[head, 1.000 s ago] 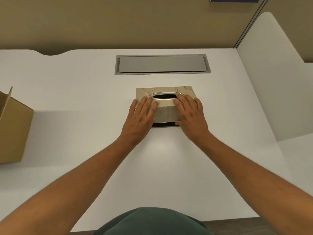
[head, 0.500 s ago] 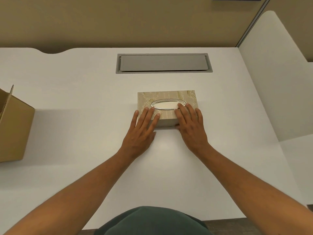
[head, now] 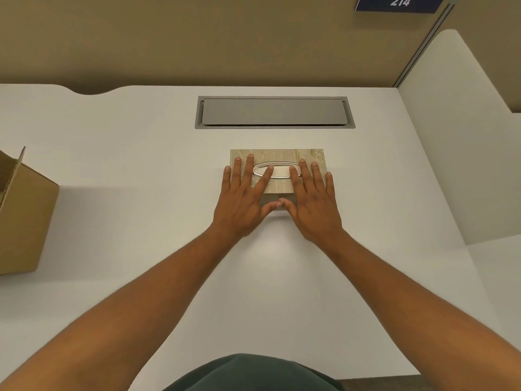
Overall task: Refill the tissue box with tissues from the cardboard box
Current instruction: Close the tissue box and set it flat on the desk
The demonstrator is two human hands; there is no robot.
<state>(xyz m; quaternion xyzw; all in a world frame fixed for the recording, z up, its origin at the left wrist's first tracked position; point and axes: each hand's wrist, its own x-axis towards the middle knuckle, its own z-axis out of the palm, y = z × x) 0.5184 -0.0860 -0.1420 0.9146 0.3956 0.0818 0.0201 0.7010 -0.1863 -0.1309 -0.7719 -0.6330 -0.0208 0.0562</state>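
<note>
A beige patterned tissue box [head: 282, 154] with a silver-rimmed oval slot stands upright in the middle of the white desk [head: 141, 165]. My left hand [head: 242, 198] lies flat on the left half of its top, fingers spread. My right hand [head: 311, 198] lies flat on the right half in the same way. Both thumbs meet at the box's near side. Neither hand grips anything. The brown cardboard box [head: 25, 210] stands at the desk's left edge, partly out of view, with a flap up; its inside is hidden.
A grey metal cable hatch [head: 275, 112] is set into the desk behind the tissue box. A white partition [head: 456, 136] walls the right side. A tan wall runs along the back, with a blue sign [head: 399, 2] reading 214.
The tissue box, tilted a second ago with its dark underside showing, now rests flat on the desk. Both hands have slid forward from its near edge onto its top.
</note>
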